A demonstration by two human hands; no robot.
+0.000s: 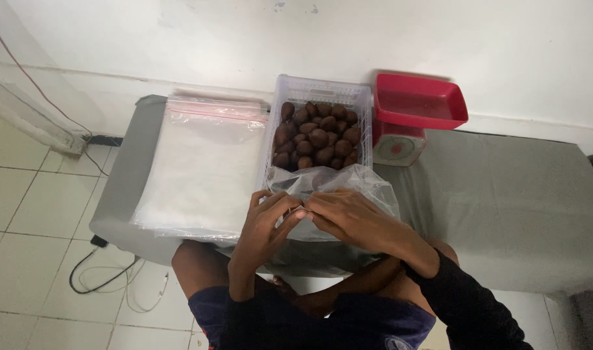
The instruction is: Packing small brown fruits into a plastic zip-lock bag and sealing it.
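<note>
Fingers of left hand and right hand pinch clear plastic bag shut; basket of brown fruit just behind.

Between the left hand and right hand is a clear, colourless plastic bag. Just beyond the hands, a white latticed basket holds dark brown, glossy salak fruits. Beyond the right hand stands a kitchen scale, white with a red tray. Beyond the left hand lie clear zip bags with pink strips. The mattress beneath is plain grey; the right sleeve is black.
</note>
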